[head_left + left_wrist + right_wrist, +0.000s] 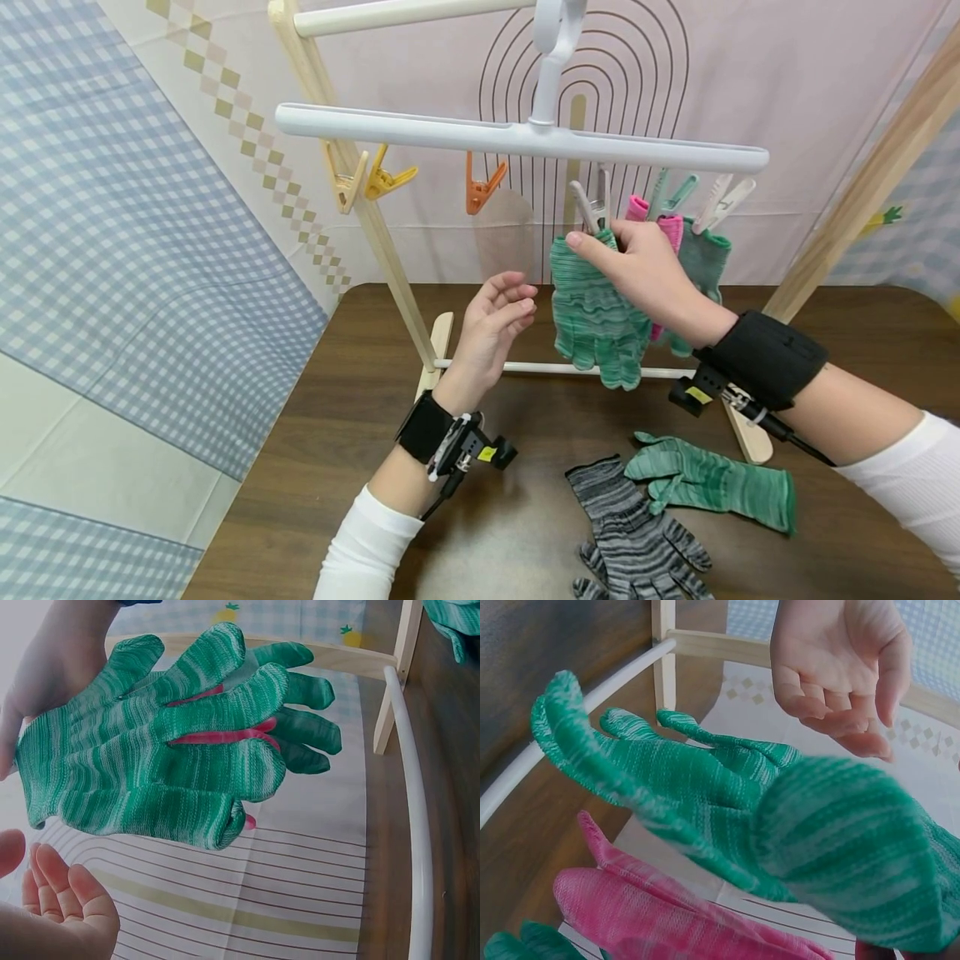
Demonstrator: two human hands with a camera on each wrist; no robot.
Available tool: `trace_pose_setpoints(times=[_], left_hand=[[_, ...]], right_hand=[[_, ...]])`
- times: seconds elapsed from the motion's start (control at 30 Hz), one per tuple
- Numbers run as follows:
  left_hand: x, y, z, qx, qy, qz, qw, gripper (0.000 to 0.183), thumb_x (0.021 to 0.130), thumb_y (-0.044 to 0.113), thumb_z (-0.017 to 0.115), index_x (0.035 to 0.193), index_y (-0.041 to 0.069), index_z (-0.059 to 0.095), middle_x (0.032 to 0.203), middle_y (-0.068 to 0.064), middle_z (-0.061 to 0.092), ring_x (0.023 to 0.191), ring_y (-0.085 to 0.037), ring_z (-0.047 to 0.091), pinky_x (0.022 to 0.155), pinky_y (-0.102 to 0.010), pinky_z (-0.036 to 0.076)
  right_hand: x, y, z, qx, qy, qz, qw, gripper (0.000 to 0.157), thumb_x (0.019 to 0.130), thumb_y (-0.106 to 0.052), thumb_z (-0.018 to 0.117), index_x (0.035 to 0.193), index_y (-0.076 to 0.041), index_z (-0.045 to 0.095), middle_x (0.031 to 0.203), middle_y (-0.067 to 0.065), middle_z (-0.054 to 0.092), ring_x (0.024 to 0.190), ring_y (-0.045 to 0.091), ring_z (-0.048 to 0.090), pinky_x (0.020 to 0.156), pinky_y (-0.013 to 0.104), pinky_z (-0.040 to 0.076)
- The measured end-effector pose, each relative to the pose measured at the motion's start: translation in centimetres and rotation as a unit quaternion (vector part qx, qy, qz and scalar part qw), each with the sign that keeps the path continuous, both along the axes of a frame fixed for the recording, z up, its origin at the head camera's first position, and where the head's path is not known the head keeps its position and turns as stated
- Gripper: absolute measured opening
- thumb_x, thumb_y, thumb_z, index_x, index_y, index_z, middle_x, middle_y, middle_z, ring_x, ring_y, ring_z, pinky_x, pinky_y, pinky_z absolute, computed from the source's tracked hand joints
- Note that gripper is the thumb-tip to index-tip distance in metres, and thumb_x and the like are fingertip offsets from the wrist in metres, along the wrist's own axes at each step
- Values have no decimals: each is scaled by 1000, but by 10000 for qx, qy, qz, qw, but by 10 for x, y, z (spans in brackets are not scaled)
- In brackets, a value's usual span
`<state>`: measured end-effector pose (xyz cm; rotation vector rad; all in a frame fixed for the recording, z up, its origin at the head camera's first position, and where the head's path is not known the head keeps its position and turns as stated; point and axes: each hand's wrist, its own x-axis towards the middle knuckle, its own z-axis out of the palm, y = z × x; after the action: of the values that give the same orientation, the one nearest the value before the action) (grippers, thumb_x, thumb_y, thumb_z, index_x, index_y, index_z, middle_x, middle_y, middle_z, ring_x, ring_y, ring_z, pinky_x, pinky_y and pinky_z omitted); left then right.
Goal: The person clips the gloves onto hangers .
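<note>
Your two hands are apart in front of a white hanger [450, 133], which spans the upper part of a wooden frame [386, 267] standing on a brown bench [300, 500]. Your right hand [652, 267] pinches the ribbed cuff of a streaked green glove [600, 308], thumb on the near side, while the glove hangs below with its fingers pointing down. A grey clip [585, 207] meets the top of that cuff; you cannot tell from here whether it is gripping the fabric. Your left hand [491, 333] is raised to the left of the glove, near but not touching it, its fingers loosely bent and the palm turned inward. Just behind your right hand hang a pink glove [671, 229], below a teal clip [678, 193], and a darker green glove [705, 258], below a white clip [723, 204]. Along the hanger's left half are an orange clip [483, 187], a yellow clip [386, 177] and a cream clip [347, 185]. Nearer you on the bench, to the right, lie a grey striped glove [633, 533] and a second green glove [720, 479], its fingertips at the grey one's edge.
</note>
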<state>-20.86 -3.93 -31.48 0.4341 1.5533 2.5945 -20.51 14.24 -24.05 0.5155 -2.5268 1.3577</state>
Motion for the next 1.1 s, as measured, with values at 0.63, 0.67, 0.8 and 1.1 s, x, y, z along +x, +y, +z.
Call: trace_pose_setpoints(times=[0.63,0.67,0.8,1.1], left_hand=[[7,-13,-4,-201,45,41,9998,24,83,-5,48,97,15,49,86,5,58,74,-6,54,69,-19,43],[7,-14,-4,-198,64,45,9998,25,82,-5,48,96,15,49,85,5,58,73,-6,54,69,-19,43],[8,-17,-2,-183,139,42,9997,25,82,-5,48,96,15,49,85,6,58,73,-6,53,68,-19,43],[8,-25,7,-103,276,93,9995,24,83,-5,47,97,14,49,86,5,57,74,-7,54,70,-19,43]], right_hand=[[6,13,-2,-40,-44,-90,9999,36,87,-41,50,77,-6,50,58,3,28,51,16,26,50,31,22],[7,15,-3,-32,-29,-95,9999,35,87,-40,49,81,-6,53,58,3,29,52,16,26,51,30,22],[10,23,-6,8,-38,-120,9999,35,88,-38,48,98,-6,59,59,4,33,54,16,29,55,29,24],[15,36,-15,109,-398,-282,9987,42,88,-41,48,110,-5,58,58,1,38,52,14,33,54,27,29]])
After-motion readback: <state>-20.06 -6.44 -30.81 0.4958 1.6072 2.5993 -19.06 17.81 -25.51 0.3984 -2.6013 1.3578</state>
